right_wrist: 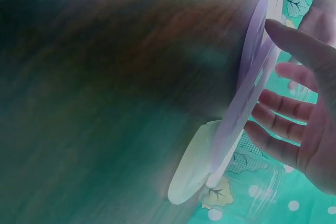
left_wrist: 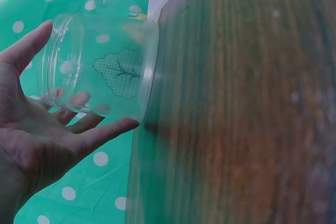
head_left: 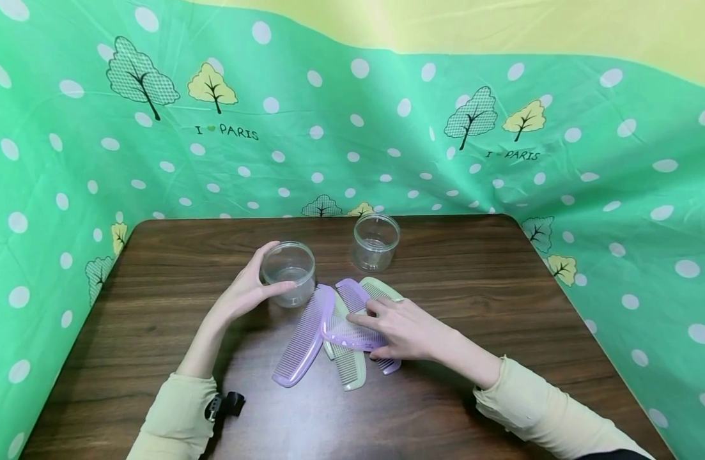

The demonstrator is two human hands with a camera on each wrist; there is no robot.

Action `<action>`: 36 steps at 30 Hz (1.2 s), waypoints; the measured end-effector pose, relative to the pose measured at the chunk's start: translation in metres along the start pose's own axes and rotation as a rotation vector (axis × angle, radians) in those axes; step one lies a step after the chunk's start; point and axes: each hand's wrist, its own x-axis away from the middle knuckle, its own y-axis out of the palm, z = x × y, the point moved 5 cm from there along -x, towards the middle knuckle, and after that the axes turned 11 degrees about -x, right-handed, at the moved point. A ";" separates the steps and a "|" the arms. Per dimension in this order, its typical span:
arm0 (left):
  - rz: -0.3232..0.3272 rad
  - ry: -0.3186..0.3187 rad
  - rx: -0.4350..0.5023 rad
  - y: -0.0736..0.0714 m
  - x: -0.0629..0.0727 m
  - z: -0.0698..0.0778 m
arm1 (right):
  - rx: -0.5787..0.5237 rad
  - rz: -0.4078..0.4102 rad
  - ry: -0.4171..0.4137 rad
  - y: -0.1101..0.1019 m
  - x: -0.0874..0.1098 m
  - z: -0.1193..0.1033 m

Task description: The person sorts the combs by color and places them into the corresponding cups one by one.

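Note:
My left hand point(head_left: 250, 289) holds a clear jar point(head_left: 299, 295) at the left, thumb on one side and fingers round the other. The jar point(left_wrist: 118, 72) stands upright on the table in the left wrist view. Over a pile of combs, my right hand point(head_left: 406, 327) has its fingers spread, with the thumb at the edge of the top purple comb point(head_left: 343, 332). That comb point(right_wrist: 239, 111) lies across the others in the right wrist view. Another purple comb point(head_left: 303, 338) lies at the pile's left. Light green combs point(head_left: 350, 370) show beneath, partly hidden.
A second clear jar point(head_left: 375, 246) stands behind the combs, near the table's far edge. Brown wood-grain table point(head_left: 502, 287) surrounds the pile. Green dotted cloth point(head_left: 352, 128) hangs behind and at both sides. A black strap point(head_left: 228, 404) is on the left sleeve.

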 end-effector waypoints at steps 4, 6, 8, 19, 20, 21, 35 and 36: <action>-0.037 0.021 0.050 -0.001 0.002 0.000 | 0.004 -0.008 0.003 0.000 -0.001 0.000; -0.056 0.036 0.078 -0.001 0.003 0.000 | 0.004 -0.013 0.004 -0.001 -0.002 0.000; -0.071 0.049 0.105 -0.001 0.003 0.000 | 0.003 -0.019 0.005 -0.001 -0.003 0.000; -0.102 0.065 0.153 -0.002 0.006 -0.003 | -0.028 -0.046 0.005 -0.006 -0.007 0.003; -0.104 0.065 0.160 -0.002 0.006 -0.003 | -0.031 -0.047 0.007 -0.007 -0.007 0.003; -0.106 0.067 0.164 -0.002 0.006 -0.003 | -0.033 -0.050 0.010 -0.007 -0.007 0.003; -0.120 0.073 0.205 -0.002 0.006 -0.002 | -0.085 -0.036 0.064 -0.028 -0.010 0.013; -0.120 0.073 0.204 -0.002 0.006 -0.002 | -0.097 -0.027 0.071 -0.031 -0.010 0.015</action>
